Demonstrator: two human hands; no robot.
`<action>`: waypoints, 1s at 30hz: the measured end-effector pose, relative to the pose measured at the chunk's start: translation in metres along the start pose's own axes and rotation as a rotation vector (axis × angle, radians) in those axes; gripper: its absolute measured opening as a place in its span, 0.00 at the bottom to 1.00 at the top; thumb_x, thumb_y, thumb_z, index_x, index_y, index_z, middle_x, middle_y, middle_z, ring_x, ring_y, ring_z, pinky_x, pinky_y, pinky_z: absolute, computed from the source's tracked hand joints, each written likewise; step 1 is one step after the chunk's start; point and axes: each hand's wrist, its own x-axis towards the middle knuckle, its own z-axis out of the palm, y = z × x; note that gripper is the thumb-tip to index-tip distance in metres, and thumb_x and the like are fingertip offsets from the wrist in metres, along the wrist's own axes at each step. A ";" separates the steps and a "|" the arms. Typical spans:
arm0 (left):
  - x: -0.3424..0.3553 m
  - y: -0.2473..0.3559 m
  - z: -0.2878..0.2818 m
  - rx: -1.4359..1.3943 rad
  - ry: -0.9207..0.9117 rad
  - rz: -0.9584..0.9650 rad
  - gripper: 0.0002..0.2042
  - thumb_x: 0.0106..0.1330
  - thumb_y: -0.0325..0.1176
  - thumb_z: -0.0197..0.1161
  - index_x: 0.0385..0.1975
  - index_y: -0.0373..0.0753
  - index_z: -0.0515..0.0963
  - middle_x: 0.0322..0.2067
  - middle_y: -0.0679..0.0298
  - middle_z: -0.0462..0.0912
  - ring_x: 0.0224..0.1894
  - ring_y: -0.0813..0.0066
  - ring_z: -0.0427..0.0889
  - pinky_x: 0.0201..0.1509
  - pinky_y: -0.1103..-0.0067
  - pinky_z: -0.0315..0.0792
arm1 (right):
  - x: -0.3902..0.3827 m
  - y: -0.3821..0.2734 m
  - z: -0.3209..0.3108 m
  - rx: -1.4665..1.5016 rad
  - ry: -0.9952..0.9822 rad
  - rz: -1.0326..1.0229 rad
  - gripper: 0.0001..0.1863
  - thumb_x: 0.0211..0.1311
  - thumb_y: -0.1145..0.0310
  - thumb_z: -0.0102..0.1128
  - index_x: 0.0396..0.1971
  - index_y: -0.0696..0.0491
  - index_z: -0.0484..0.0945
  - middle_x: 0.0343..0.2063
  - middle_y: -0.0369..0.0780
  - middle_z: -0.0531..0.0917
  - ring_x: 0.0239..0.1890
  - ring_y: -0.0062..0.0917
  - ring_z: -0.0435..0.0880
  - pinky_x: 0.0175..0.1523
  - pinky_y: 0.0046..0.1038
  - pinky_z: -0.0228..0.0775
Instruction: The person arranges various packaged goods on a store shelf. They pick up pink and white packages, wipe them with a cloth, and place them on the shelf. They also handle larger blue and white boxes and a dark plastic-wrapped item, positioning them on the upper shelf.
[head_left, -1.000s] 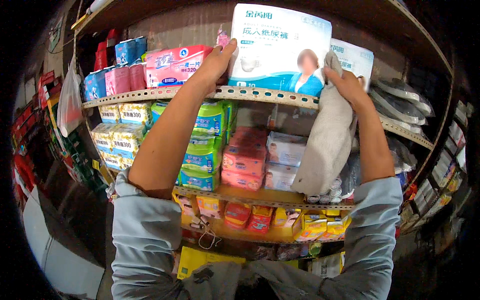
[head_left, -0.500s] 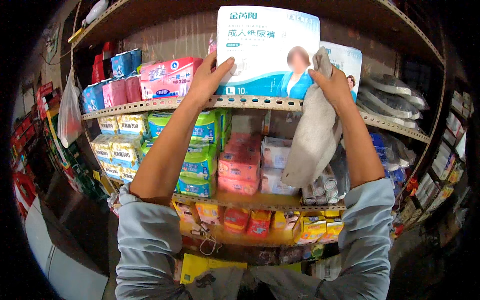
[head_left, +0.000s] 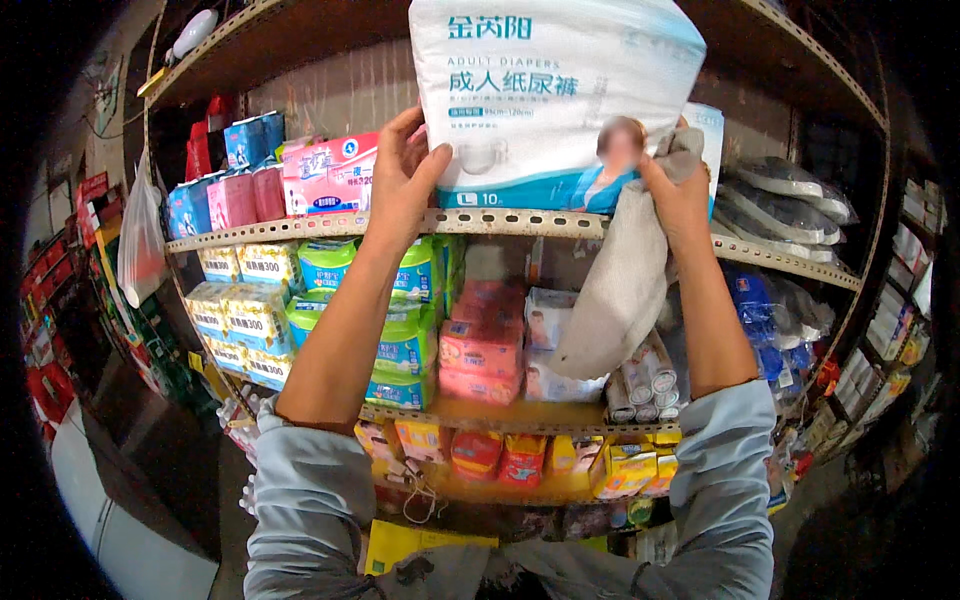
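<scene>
A white and teal pack of adult diapers (head_left: pixel 530 130) is held up between my two hands, in front of the upper shelf (head_left: pixel 520 222). My left hand (head_left: pixel 410 170) grips its lower left side, thumb on the front face and fingers behind. On the lower right corner, my right hand (head_left: pixel 675 180) is closed with the thumb on the front. A grey cloth (head_left: pixel 620 285) is pinched in that same hand and hangs down past the shelf edge. Behind the right hand, part of a second similar pack (head_left: pixel 712 135) shows.
Left on the upper shelf stand a pink pack (head_left: pixel 325 178) and several smaller packs; at right lie plastic-wrapped grey items (head_left: pixel 785 215). The shelf below holds tissue packs (head_left: pixel 240 310), green packs (head_left: pixel 402 350), pink packs (head_left: pixel 480 350) and white rolls (head_left: pixel 645 385). A plastic bag (head_left: pixel 140 240) hangs at left.
The diaper pack has come nearer to me and looks larger, its top tilting toward me. Both hands moved with it, still gripping. The cloth's hanging end has swung slightly left.
</scene>
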 end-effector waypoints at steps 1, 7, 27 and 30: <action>0.000 0.001 -0.001 0.034 0.004 0.016 0.31 0.53 0.30 0.60 0.55 0.34 0.52 0.52 0.52 0.61 0.54 0.63 0.64 0.58 0.70 0.59 | -0.001 0.004 -0.002 -0.009 -0.008 -0.013 0.32 0.46 0.69 0.61 0.53 0.59 0.60 0.43 0.42 0.69 0.43 0.24 0.71 0.47 0.24 0.64; 0.006 0.024 0.002 0.031 -0.065 0.022 0.43 0.45 0.29 0.66 0.59 0.36 0.44 0.45 0.56 0.61 0.52 0.65 0.64 0.55 0.72 0.63 | -0.002 0.014 -0.010 -0.026 -0.062 -0.030 0.35 0.47 0.75 0.58 0.56 0.58 0.55 0.45 0.42 0.65 0.47 0.26 0.68 0.50 0.26 0.63; 0.007 0.061 0.038 0.709 -0.115 0.233 0.43 0.44 0.40 0.68 0.57 0.29 0.51 0.55 0.44 0.58 0.58 0.51 0.58 0.61 0.69 0.52 | -0.010 -0.036 -0.060 0.151 0.207 0.270 0.21 0.54 0.71 0.51 0.50 0.55 0.67 0.45 0.37 0.73 0.42 0.22 0.72 0.46 0.23 0.65; 0.000 0.054 0.054 0.620 -0.176 0.202 0.39 0.46 0.38 0.66 0.56 0.29 0.53 0.54 0.44 0.59 0.58 0.51 0.58 0.61 0.70 0.52 | -0.003 -0.082 -0.085 0.114 0.339 0.110 0.23 0.54 0.78 0.45 0.52 0.52 0.67 0.47 0.40 0.73 0.45 0.24 0.73 0.49 0.23 0.64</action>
